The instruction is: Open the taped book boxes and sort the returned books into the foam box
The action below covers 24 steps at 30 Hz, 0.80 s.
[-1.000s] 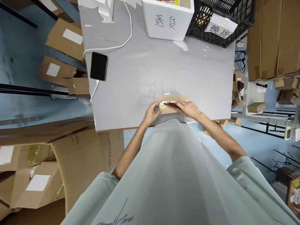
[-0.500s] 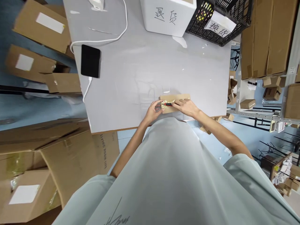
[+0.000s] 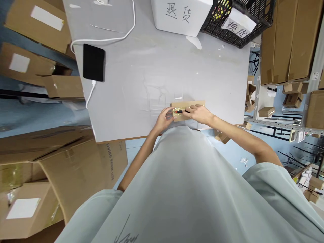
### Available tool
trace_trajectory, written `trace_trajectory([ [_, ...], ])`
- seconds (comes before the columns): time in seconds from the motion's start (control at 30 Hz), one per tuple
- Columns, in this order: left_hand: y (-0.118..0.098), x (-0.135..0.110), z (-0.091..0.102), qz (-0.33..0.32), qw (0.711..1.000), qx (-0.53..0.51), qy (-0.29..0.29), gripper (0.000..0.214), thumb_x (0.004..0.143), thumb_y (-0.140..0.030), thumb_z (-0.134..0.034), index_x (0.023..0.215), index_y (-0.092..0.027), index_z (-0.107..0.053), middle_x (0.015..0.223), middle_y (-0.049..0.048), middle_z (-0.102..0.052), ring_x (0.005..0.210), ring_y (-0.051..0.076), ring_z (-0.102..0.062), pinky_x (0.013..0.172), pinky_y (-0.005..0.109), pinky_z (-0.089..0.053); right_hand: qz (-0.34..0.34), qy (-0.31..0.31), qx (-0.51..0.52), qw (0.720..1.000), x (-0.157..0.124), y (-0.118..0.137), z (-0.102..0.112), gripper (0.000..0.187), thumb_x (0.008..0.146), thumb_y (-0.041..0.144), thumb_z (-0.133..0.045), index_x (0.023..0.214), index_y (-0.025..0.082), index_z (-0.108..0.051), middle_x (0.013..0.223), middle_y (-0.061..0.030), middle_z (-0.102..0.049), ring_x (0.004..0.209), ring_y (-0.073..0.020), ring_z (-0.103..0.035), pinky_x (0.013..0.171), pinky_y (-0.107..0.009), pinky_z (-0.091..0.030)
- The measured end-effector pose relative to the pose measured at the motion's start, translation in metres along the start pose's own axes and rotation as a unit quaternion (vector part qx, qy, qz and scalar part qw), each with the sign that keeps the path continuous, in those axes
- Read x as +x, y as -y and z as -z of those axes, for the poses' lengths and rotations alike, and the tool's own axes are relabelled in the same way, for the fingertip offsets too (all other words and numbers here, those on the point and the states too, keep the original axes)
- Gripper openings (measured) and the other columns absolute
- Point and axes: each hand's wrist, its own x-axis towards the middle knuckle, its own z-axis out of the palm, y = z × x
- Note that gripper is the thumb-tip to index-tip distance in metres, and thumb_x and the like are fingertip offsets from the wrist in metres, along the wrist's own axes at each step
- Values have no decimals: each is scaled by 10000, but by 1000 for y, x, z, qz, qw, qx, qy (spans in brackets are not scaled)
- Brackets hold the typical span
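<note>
A small flat cardboard box lies at the near edge of the table, with shiny clear tape along its top. My left hand grips the box's left end, thumb on the near side and fingers on the far side. In my right hand is a slim black-and-red box cutter, its red end pointing left over the tape. The fingers of that hand are curled round the cutter and rest over the box. The cutter's tip is too small to make out.
On the grey table are a black tablet-like device with a white cable, a white bin and a black crate. Large cartons stand at the left. Metal shelving with boxes is on the right.
The box cutter and my right hand have shifted slightly left along the tape. My left hand still steadies the box's end. The whole view has moved a little.
</note>
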Motion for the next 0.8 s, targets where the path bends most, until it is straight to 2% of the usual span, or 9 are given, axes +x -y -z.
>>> trace_trajectory([
  [0.27, -7, -5, -2, 16, 1000, -17, -14, 665, 797, -479, -860, 1404, -264, -693, 1544, 123, -666, 1282, 304, -717, 1031, 406, -637, 66, -9, -19, 998, 19, -3, -1, 402, 1105, 30, -381, 1386, 160, -638, 1211, -155, -770, 1012, -261, -695, 785, -374, -434],
  [0.5, -16, -6, -6, 32, 998, 31, -35, 670, 782, -519, -871, 1390, -284, -717, 1560, 117, -663, 1279, 321, -716, 977, 392, -644, 95, -49, -14, 994, 9, -23, -19, 383, 1080, 33, -444, 1360, 191, -652, 1209, -136, -784, 999, -249, -691, 781, -366, -425],
  [0.63, -16, -7, -7, 42, 997, 49, -53, 690, 754, -544, -883, 1376, -286, -733, 1568, 116, -656, 1270, 329, -718, 961, 403, -652, 81, -45, 2, 996, -17, -48, -37, 339, 1103, 71, -454, 1350, 181, -658, 1189, -135, -793, 986, -245, -681, 800, -366, -411],
  [0.8, -16, -8, -9, 42, 993, 71, -82, 682, 744, -539, -873, 1360, -279, -740, 1552, 115, -667, 1231, 318, -737, 977, 421, -663, 29, -58, 46, 997, -81, -89, -65, 384, 1088, 46, -452, 1355, 206, -678, 1196, -126, -795, 969, -245, -654, 808, -372, -405],
])
